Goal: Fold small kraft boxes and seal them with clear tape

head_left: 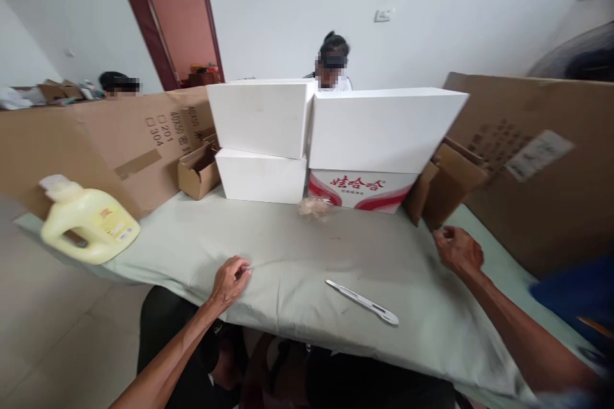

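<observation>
My left hand (pixel 231 282) rests on the front part of the green-covered table (pixel 283 255). Its fingers are curled in, and I see nothing in them. Over at the right, my right hand (pixel 459 249) is closed beside the lower end of a folded brown cardboard piece (pixel 451 182). Whether its fingertips hold anything is hidden. Between my hands, nearer the right one, lies a white craft knife (pixel 362 302), its narrow tip pointing to the back left. A crumpled clear plastic wrap (pixel 315 206) sits against the boxes further back.
White boxes (pixel 261 118) are stacked at the back, one with red print (pixel 362 190). Large cardboard sheets (pixel 103 140) wall both sides. A small open carton (pixel 197 172) and a pale yellow jug (pixel 91 220) stand left. Two people (pixel 332 64) are beyond.
</observation>
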`<move>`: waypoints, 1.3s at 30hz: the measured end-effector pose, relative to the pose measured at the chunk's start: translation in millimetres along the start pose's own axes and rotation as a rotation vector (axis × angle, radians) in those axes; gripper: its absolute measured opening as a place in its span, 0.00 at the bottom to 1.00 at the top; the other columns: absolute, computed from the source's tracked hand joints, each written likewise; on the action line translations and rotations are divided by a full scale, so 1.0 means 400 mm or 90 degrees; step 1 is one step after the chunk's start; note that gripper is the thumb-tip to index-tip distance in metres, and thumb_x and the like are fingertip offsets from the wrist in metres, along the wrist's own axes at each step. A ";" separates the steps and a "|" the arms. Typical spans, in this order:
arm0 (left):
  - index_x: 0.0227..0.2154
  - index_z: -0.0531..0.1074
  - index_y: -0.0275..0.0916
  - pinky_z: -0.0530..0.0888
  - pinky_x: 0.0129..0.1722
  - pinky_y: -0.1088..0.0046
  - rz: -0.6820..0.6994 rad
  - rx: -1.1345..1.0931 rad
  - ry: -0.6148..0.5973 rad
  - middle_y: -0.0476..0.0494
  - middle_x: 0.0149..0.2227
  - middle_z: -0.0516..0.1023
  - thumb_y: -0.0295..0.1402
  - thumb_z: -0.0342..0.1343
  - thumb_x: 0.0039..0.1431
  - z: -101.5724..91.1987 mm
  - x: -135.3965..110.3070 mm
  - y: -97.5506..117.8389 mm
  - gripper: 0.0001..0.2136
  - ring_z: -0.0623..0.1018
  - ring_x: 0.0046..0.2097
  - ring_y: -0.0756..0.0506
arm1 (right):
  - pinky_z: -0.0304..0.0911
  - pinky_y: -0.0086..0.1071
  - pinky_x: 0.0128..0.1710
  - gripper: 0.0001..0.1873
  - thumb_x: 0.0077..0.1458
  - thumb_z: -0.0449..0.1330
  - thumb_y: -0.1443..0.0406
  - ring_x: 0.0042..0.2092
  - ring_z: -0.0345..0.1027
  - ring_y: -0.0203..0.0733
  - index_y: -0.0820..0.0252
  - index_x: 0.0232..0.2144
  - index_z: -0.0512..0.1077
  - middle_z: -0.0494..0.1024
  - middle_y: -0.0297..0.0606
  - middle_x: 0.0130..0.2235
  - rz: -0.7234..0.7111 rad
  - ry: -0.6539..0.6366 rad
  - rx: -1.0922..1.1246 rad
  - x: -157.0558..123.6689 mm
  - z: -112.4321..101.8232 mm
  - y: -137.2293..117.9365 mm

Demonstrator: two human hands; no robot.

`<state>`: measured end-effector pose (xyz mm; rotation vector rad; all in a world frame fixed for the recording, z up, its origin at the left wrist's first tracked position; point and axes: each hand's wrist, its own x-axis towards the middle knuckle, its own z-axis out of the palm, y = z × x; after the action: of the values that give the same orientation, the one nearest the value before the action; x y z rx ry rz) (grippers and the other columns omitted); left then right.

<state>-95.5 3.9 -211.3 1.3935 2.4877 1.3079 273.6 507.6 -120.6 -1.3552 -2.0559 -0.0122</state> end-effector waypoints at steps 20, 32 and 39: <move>0.74 0.60 0.39 0.70 0.66 0.54 -0.104 0.327 0.154 0.30 0.76 0.59 0.33 0.63 0.62 -0.441 0.573 -0.114 0.38 0.66 0.73 0.27 | 0.77 0.41 0.44 0.20 0.73 0.57 0.46 0.42 0.82 0.50 0.51 0.42 0.80 0.85 0.44 0.42 -0.481 -0.076 0.252 -0.492 0.038 -0.162; 0.40 0.82 0.39 0.74 0.50 0.57 -0.194 0.436 0.107 0.31 0.46 0.84 0.33 0.55 0.67 -0.481 0.617 -0.103 0.10 0.80 0.52 0.32 | 0.75 0.39 0.41 0.19 0.75 0.57 0.48 0.40 0.81 0.47 0.51 0.40 0.80 0.84 0.42 0.40 -0.492 -0.072 0.231 -0.506 0.020 -0.183; 0.33 0.78 0.40 0.72 0.46 0.62 -0.140 0.412 0.199 0.35 0.42 0.83 0.36 0.52 0.66 -0.578 0.332 -0.021 0.11 0.80 0.44 0.37 | 0.71 0.38 0.41 0.27 0.78 0.50 0.47 0.38 0.79 0.46 0.54 0.36 0.79 0.83 0.42 0.38 -0.457 -0.035 0.175 -0.508 0.035 -0.178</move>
<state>-268.2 -56.9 -17.3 0.9713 3.3572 0.7489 256.7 314.4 -215.1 -0.4157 -2.3791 -0.0038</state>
